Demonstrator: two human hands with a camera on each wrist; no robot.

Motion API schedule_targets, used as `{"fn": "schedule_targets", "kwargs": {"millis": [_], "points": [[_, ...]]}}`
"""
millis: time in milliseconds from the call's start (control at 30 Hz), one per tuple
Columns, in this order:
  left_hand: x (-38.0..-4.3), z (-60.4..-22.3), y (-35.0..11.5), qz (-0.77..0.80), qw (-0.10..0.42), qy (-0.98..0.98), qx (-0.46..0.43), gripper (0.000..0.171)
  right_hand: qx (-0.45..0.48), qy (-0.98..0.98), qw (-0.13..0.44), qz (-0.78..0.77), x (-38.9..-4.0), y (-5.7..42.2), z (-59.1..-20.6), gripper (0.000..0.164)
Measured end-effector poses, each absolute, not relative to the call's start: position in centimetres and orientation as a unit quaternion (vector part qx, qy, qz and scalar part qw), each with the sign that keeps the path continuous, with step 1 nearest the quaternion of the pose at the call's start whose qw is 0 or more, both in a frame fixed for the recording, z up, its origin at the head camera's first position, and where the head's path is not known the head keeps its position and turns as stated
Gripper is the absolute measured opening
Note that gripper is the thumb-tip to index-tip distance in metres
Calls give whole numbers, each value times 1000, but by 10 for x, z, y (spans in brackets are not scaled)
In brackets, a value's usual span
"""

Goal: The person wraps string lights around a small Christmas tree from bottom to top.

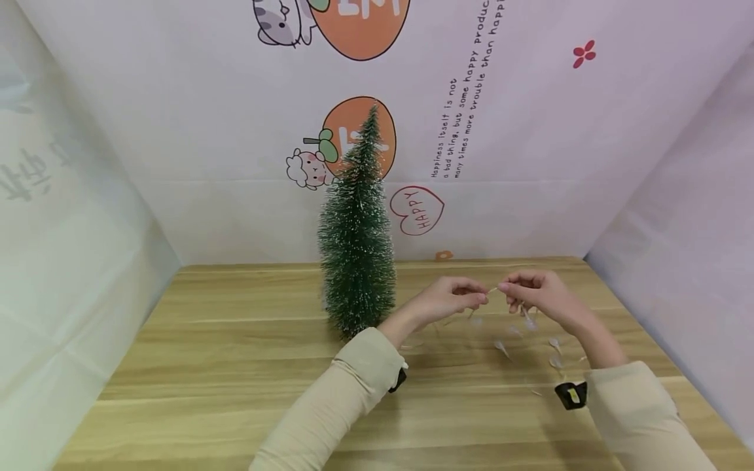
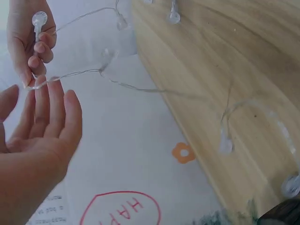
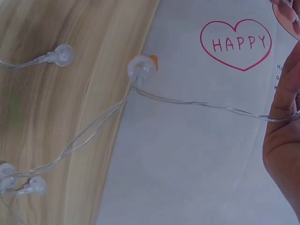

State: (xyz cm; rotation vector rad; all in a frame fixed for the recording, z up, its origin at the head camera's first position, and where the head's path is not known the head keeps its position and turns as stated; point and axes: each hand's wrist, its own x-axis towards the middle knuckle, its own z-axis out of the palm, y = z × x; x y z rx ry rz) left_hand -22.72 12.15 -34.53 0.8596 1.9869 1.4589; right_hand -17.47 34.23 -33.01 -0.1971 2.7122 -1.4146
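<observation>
A string of lights point(image 1: 531, 324), with clear wire and see-through round bulbs, is seen right of the middle of the head view, partly spread on the wood table point(image 1: 235, 366) and partly lifted by two hands. It seems that the wire is being sorted out and drawn straight. For that to be done well, only a small bit should be pulled at a time, softly, and each bulb should be slipped past the others so that no knot is made. The thin wire could be bent or snapped if it is tugged hard. Near the right edge of the table, the wire is pinched by the right hand point(image 1: 544, 301), whose fingers are curled; in the left wrist view, a bulb is seen poking up by those fingers at the upper left. The wire is only touched by the left hand point(image 1: 450, 297), whose fingers are held straight there, with the thumb a little apart. A green toy Christmas tree point(image 1: 356, 242), tipped with white, is set upright near the middle of the head view. Behind it, a white printed cloth point(image 1: 501, 216) is hung.
</observation>
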Motion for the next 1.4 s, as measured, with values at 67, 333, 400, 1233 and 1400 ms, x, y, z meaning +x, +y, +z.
{"fn": "schedule_targets", "kwargs": {"millis": [67,333,400,1233,1400], "points": [[-227,-342,121,523,250,747,325,32,-66,884,41,-460,-175,341,-329,25],[-227,-320,115,418,216,796,381,22,-113,878,86,-458,-172,340,-320,21],[-227,-311,111,403,210,801,390,21,-124,875,111,-455,-171,342,-315,22],[-222,-240,70,582,231,721,297,23,-249,712,123,-646,-164,403,-281,52],[-226,-239,68,617,228,704,269,23,-304,564,105,-760,-167,412,-274,60]]}}
